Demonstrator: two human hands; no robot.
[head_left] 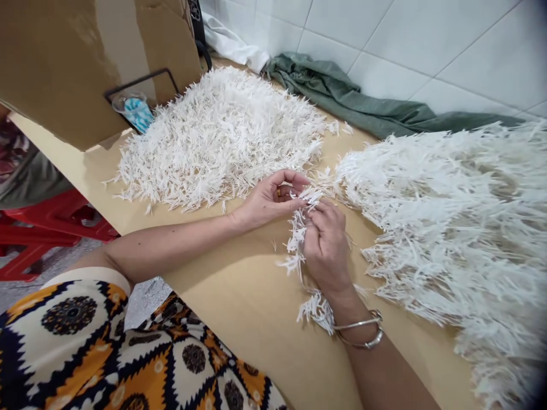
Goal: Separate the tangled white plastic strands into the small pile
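My left hand [269, 199] is curled at the table's middle, its thumb and a finger pinching a white branching sprig [311, 196] that looks like plastic. Close against it, my right hand [327, 245] holds the same sprig's lower side between closed fingers; the exact grip is partly hidden. A string of similar white sprigs [294, 242] hangs down beside the right hand to the tabletop. Under the right wrist lies a white tuft [317, 310]. Metal bangles [361, 330] circle that wrist.
A heap of loose white sprigs [231, 131] lies at the back left, a larger mass of strands [461, 222] at the right. Behind are a green cloth [342, 97] and a tiled wall. A cardboard box [64, 68] stands left, above red stools [55, 222].
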